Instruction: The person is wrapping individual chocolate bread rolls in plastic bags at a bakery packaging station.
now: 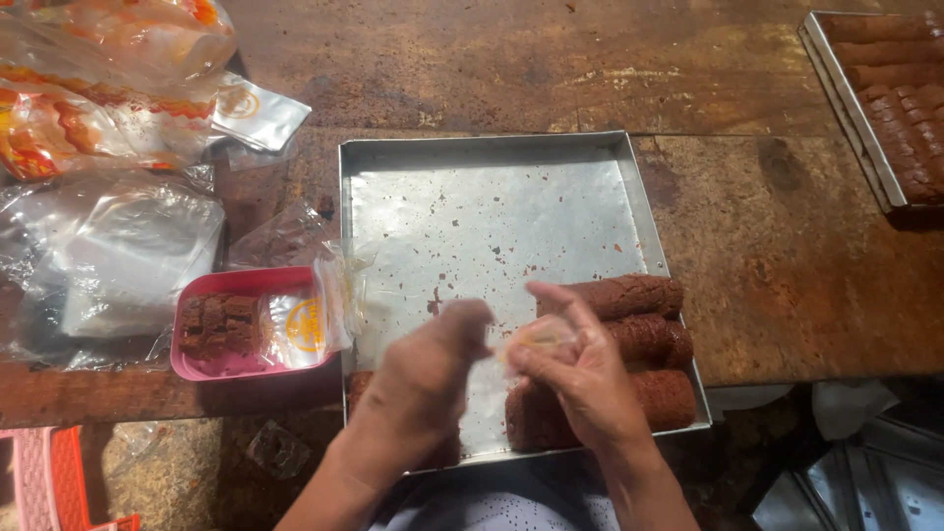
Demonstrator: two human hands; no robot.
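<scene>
So right now both my hands are over the near edge of the big metal tray (492,167) on the wooden counter (787,275). My right hand (580,379) has its fingers (556,305) pinched around a small clear plastic bag (536,339), and my left hand (433,369) is curled in beside it. It's a bit blurry, so I can't tell whether the left fingers are actually gripping the bag's edge or just touching it. The bag looks empty as far as I can see.

As for progress, I'd say the tray is mostly cleared out. Three brown cake rolls (639,339) lie stacked side by side in the near right corner, just behind my right hand, and a bit more brown peeks out under my left wrist. The rest of the tray is bare metal with crumbs.

To my left sits a pink tray (211,369) with a cut brown piece in it, half slid into a clear bag with a yellow round mark, so that one looks partly packed. Further left is a pile of plastic bags (108,147), some with orange printing. Far right, at the counter's edge, there's a second metal tray (885,98) full of rolls, so plenty looks left to pack.
</scene>
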